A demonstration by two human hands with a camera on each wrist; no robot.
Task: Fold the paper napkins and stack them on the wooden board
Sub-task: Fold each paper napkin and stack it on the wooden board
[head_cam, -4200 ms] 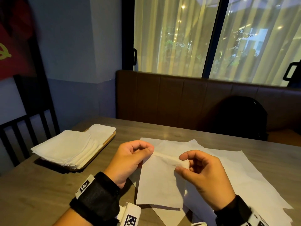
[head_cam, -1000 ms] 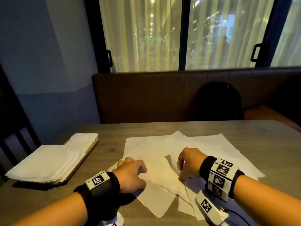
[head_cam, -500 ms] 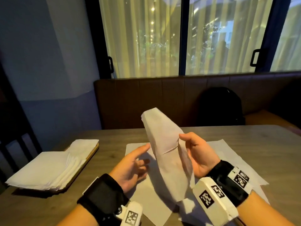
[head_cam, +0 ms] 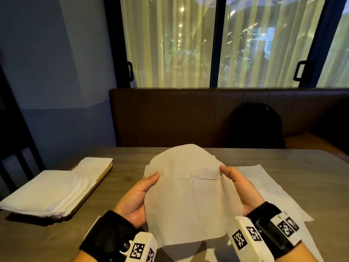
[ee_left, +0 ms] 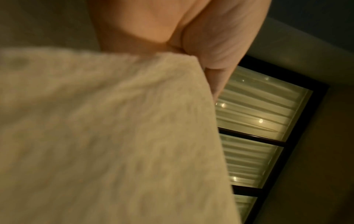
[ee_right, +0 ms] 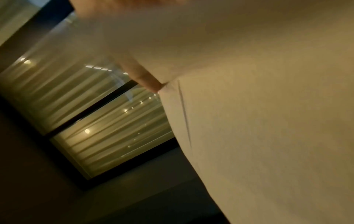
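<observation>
Thin, soft white napkin [head_cam: 190, 197] with faint creases, left hand [head_cam: 138, 197] and right hand [head_cam: 239, 188] palm-up, pinching opposite edges, lifted above the table [head_cam: 122, 178]

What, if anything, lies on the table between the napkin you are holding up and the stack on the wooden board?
In the head view, only bare table separates the held napkin from the stack on the wooden board.

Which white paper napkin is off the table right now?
The unfolded white paper napkin held up between the left hand and right hand. The other loose napkins lie flat on the table; the folded stack sits on the wooden board.
</observation>
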